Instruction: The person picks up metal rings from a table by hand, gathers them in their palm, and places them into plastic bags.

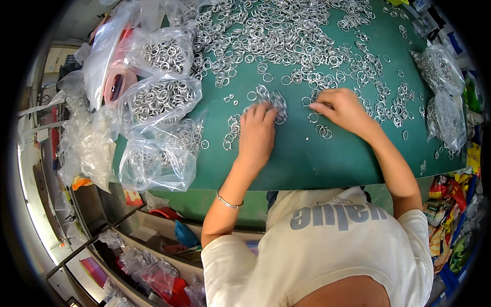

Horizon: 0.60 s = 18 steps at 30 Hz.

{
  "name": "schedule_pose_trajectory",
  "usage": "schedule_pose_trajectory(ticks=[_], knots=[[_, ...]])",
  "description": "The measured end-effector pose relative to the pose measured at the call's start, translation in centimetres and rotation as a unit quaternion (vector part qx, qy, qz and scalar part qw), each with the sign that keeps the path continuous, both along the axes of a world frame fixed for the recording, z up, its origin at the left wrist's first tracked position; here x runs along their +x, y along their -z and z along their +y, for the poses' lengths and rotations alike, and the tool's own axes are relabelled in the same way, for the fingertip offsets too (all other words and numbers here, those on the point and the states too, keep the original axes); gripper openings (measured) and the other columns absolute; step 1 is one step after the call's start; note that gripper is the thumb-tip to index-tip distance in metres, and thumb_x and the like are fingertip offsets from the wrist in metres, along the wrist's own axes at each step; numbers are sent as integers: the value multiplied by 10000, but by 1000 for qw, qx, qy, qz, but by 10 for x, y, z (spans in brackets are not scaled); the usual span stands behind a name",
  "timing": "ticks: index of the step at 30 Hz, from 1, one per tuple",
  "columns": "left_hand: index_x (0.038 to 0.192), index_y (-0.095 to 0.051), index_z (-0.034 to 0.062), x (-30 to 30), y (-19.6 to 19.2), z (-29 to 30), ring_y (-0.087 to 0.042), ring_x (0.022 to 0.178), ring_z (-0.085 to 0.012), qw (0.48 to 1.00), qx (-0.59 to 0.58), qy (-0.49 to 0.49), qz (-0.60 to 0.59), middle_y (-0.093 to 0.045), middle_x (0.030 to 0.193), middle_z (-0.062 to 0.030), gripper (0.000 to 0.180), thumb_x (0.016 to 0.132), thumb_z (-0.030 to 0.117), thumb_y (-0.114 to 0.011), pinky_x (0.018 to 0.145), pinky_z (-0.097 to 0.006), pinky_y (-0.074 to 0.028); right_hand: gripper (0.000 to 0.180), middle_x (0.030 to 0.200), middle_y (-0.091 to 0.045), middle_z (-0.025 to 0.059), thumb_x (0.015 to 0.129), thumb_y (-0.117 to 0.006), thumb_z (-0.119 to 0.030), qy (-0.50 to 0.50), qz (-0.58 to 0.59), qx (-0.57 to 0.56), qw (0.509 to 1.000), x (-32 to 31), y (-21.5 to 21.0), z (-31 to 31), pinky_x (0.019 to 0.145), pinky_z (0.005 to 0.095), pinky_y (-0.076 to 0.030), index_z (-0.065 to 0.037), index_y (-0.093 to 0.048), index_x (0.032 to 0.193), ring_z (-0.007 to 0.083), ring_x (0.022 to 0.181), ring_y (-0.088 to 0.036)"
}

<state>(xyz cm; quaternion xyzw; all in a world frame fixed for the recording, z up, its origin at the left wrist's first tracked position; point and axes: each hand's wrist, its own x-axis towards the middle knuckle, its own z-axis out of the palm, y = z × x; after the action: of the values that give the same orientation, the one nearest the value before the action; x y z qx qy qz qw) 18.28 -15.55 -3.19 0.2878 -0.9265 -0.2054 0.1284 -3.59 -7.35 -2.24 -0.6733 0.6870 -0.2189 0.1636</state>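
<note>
Silver-coloured metal rings are scattered over the green table (307, 158). My left hand (257, 134) lies palm down with its fingers slightly apart on a small cluster of rings (277, 105), which is smeared by motion. A few more rings (232, 129) lie just left of that hand. To the right, my right hand (340, 108) is closed in a pinch at the edge of a single ring (306, 101); its lower fingers are curled under and partly hidden. Several loose rings (323, 131) rest on the table just below the right hand.
A large spread of rings (276, 36) covers the far side. Clear plastic bags of rings (166, 97) line the left edge, and more bags (446, 120) stand at the right edge. A pink container (118, 84) stands far left. Below left is an open drawer (169, 256) with plastic bags.
</note>
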Motion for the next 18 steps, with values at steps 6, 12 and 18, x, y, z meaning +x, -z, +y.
schedule_pose_trajectory(ticks=[6, 12, 18], knots=[[852, -548, 13, 6, 8, 10, -559, 831, -193, 962, 174, -71, 200, -552, 936, -72, 159, 737, -97, -540, 666, -299, -448, 159, 751, -626, 115, 765, -631, -212, 64, 14, -139, 988, 3, 5, -24, 536, 391, -463, -64, -605, 817, 279, 636, -593], [970, -563, -21, 20, -17, 0, -546, 628, -81, 898, 403, -89, 155, -576, 757, -22, 173, 813, -75, -514, 566, -201, -426, 119, 756, -602, 91, 777, -601, -161, -25, 138, -85, 987, 17, 23, -57, 535, 399, -460, -54, -572, 821, 290, 651, -595], [1019, -580, 19, 12, -21, -13, -564, 744, -167, 971, 209, -70, 95, -562, 949, -111, 278, 748, -31, -613, 651, -266, -454, 74, 762, -589, 99, 786, -557, -117, 21, 32, -129, 991, 18, 17, -48, 533, 405, -447, -48, -566, 810, 308, 668, -586]])
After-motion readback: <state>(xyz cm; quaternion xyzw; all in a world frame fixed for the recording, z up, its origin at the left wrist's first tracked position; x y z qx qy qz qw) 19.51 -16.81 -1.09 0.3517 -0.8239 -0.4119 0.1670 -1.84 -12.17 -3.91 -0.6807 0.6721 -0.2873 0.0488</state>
